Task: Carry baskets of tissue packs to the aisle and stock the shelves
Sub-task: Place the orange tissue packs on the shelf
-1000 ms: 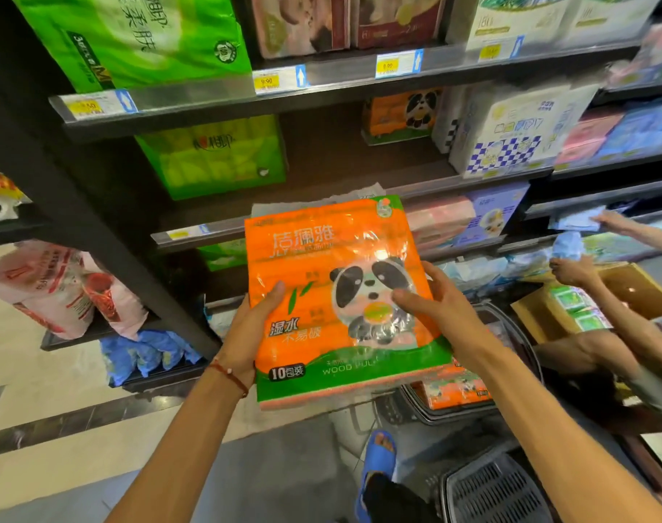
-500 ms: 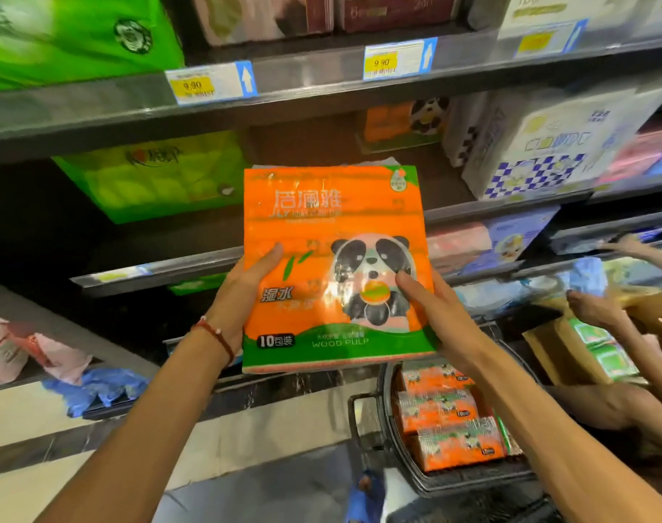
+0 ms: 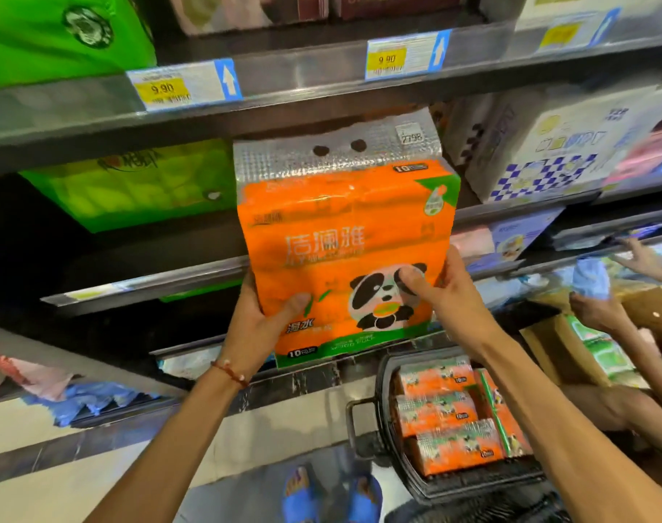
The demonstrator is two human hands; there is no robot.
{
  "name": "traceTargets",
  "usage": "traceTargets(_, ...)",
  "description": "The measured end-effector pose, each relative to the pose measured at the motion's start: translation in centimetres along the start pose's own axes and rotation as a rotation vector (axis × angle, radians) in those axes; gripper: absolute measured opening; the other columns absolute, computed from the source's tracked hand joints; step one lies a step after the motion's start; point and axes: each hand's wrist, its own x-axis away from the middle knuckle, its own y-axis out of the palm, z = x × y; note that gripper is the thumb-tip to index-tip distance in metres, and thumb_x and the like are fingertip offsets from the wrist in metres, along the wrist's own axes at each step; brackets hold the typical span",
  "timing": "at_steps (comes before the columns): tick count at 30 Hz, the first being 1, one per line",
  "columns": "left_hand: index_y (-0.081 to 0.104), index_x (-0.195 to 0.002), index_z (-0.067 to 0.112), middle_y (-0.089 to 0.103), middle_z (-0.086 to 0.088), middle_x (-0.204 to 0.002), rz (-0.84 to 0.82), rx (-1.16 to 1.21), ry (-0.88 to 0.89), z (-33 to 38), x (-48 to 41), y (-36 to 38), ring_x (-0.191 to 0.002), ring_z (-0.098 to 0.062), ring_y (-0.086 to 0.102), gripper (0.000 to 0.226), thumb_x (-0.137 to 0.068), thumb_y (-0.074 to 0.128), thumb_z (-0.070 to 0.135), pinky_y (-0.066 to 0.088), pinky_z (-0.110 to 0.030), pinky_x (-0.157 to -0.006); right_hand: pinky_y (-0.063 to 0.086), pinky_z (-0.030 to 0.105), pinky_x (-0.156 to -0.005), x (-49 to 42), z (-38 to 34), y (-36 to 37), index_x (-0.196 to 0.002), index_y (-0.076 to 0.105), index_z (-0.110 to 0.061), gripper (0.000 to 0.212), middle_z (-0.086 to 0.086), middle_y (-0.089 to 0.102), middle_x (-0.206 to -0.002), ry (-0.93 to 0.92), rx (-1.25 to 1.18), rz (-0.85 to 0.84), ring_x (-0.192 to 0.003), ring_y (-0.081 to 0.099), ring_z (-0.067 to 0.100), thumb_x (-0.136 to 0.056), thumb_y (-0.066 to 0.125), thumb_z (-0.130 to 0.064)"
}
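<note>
An orange tissue pack (image 3: 344,224) with a panda print and a silver top flap stands upright in front of the middle shelf (image 3: 144,285). My left hand (image 3: 257,326) grips its lower left edge, thumb on the front. My right hand (image 3: 446,296) grips its lower right side, thumb over the panda. The flap reaches up to the underside of the upper shelf (image 3: 303,88). Below on the floor a black basket (image 3: 382,417) holds several more orange packs (image 3: 446,413).
A green pack (image 3: 133,186) sits left on the middle shelf, and a white checked box (image 3: 548,152) right. Price tags hang on the upper shelf edge. Another person's hands (image 3: 597,307) work at a cardboard box (image 3: 563,349) on the right. My blue sandals (image 3: 299,496) are below.
Both hands have raised the orange pack and tipped it upright toward the middle shelf opening; the silver flap now shows. The view has moved closer to the shelf.
</note>
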Motion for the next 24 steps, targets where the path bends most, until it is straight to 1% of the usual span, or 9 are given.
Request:
traceTargets(2,0.039,-0.149,0.029,0.063,0.005,-0.137,0.039,-0.061,0.096,0.6,0.2,-0.1,-0.114,-0.008,0.068,0.102,-0.064,0.088,0.059,0.059,-0.021,-0.085,0.057,0.020,-0.091,-0.2,-0.8,0.5,-0.121,0.057,-0.032,0.034,-0.001,0.052,-0.129,-0.094,0.087,0.097,-0.112,0.063,-0.001,-0.092,0.073,-0.037)
traceTargets(4,0.034,-0.149,0.037,0.053,0.000,-0.146,0.090,-0.119,0.220,1.5,0.3,-0.2,-0.122,-0.009,0.062,0.091,-0.074,0.086,0.040,0.056,-0.018,-0.089,0.057,0.031,-0.097,-0.6,-1.3,1.0,-0.107,0.064,-0.047,0.023,0.001,0.048,-0.134,-0.184,0.128,0.130,-0.125,0.059,0.019,-0.089,0.078,-0.048)
traceTargets(6,0.031,-0.149,0.025,0.053,-0.006,-0.144,0.130,-0.106,0.317,2.0,0.3,-0.4,-0.125,-0.011,0.061,0.092,-0.075,0.085,0.024,0.056,-0.023,-0.094,0.058,0.042,-0.099,-1.1,-0.9,1.2,-0.106,0.069,-0.046,0.025,0.005,0.053,-0.136,-0.254,0.104,0.164,-0.127,0.060,0.031,-0.086,0.083,-0.050)
traceTargets(8,0.032,-0.146,0.009,0.056,-0.008,-0.141,0.158,-0.099,0.362,2.2,0.0,-0.6,-0.122,-0.012,0.063,0.089,-0.075,0.086,0.015,0.057,-0.027,-0.094,0.058,0.037,-0.096,-1.6,-1.1,1.3,-0.113,0.069,-0.035,0.028,0.012,0.064,-0.125,-0.300,0.057,0.185,-0.117,0.065,0.030,-0.089,0.083,-0.035)
traceTargets(11,0.047,-0.139,0.004,0.052,-0.006,-0.137,0.230,-0.212,0.379,2.4,-1.0,-0.7,-0.110,0.005,0.062,0.078,-0.074,0.088,0.019,0.053,-0.011,-0.086,0.060,0.045,-0.087,-2.4,-1.6,1.5,-0.112,0.069,-0.013,0.031,0.016,0.071,-0.100,-0.365,0.051,0.241,-0.098,0.069,0.034,-0.088,0.086,-0.025)
traceTargets(14,0.052,-0.133,0.004,0.066,0.001,-0.117,0.307,-0.244,0.405,2.4,-2.6,-0.4,-0.098,0.012,0.064,0.072,-0.073,0.090,0.017,0.051,-0.006,-0.083,0.060,0.050,-0.088,-3.6,-1.8,1.8,-0.111,0.071,-0.011,0.033,0.013,0.075,-0.096,-0.398,0.009,0.281,-0.095,0.071,0.032,-0.085,0.088,-0.021)
traceTargets(17,0.061,-0.116,0.016,0.069,0.010,-0.102,0.395,-0.294,0.429,2.8,-4.3,0.3,-0.087,0.018,0.063,0.050,-0.075,0.089,0.020,0.046,0.000,-0.076,0.059,0.051,-0.089,-5.1,-1.9,2.0,-0.111,0.071,-0.013,0.034,0.014,0.074,-0.095,-0.453,-0.014,0.322,-0.094,0.070,0.035,-0.084,0.089,-0.020)
traceTargets(20,0.058,-0.112,0.028,0.066,0.011,-0.103,0.426,-0.337,0.480,2.3,-6.1,0.8,-0.093,0.005,0.064,0.044,-0.079,0.087,0.026,0.045,0.000,-0.077,0.061,0.044,-0.092,-7.3,-1.4,2.1,-0.117,0.069,-0.020,0.037,0.006,0.076,-0.102,-0.535,-0.046,0.336,-0.099,0.072,0.029,-0.085,0.088,-0.018)
traceTargets(24,0.057,-0.119,0.023,0.065,0.002,-0.113,0.448,-0.359,0.524,0.5,-9.0,1.0,-0.097,-0.009,0.063,0.045,-0.083,0.084,0.028,0.045,-0.004,-0.082,0.060,0.040,-0.096,-10.2,0.3,2.6,-0.122,0.066,-0.024,0.043,0.000,0.077,-0.109,-0.578,-0.066,0.330,-0.104,0.073,0.022,-0.087,0.085,-0.010)
